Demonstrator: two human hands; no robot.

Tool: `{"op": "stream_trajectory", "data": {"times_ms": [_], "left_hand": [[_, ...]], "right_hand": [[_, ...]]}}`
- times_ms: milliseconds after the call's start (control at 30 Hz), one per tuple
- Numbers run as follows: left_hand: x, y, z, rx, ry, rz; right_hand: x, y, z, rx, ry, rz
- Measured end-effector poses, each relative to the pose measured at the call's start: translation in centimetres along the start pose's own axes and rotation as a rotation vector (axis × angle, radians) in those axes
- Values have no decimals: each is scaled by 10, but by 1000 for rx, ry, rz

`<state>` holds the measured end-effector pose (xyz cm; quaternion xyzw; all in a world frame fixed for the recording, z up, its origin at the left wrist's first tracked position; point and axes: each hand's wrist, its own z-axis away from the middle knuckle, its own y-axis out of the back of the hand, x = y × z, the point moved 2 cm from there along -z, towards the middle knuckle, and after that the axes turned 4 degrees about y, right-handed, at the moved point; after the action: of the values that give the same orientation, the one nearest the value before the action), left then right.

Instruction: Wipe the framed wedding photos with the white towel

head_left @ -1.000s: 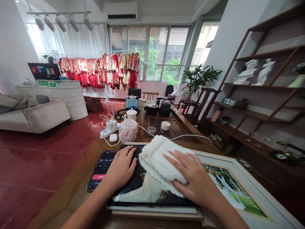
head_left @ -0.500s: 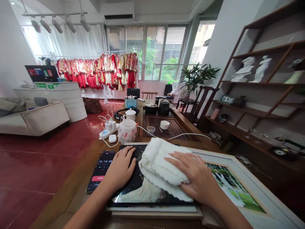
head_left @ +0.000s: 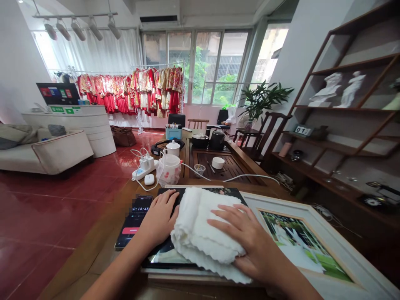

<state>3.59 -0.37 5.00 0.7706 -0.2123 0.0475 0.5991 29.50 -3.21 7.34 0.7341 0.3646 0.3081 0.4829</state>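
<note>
My right hand lies flat on a folded white towel with a scalloped edge, pressing it against a dark glossy framed photo panel. My left hand rests palm down on that panel, its fingers at the towel's left side. The towel hides most of the panel's picture. To the right, partly under my right hand's wrist, leans a large cream-framed wedding photograph.
A phone showing a timer lies left of the panel on the wooden table. Beyond stand a power strip with chargers, a white earbud case, a floral teapot and a tea tray. Shelves stand right; a red floor lies left.
The towel has slid toward me and to the left under my right hand, uncovering more of the panel's far end. My left hand has barely moved.
</note>
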Motion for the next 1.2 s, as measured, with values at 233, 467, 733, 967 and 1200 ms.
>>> {"op": "stream_trajectory", "data": {"times_ms": [233, 467, 733, 967, 1200], "left_hand": [[1, -3, -1, 24, -7, 8], [-1, -3, 0, 37, -15, 15], [2, -1, 0, -1, -9, 10], [3, -4, -2, 3, -6, 15], [2, -4, 0, 28, -14, 15]], "right_hand": [[20, 2, 7, 69, -149, 85], [26, -1, 9, 95, -189, 114], [1, -4, 2, -1, -5, -32], [8, -3, 5, 11, -56, 10], [32, 1, 12, 96, -235, 153]]}}
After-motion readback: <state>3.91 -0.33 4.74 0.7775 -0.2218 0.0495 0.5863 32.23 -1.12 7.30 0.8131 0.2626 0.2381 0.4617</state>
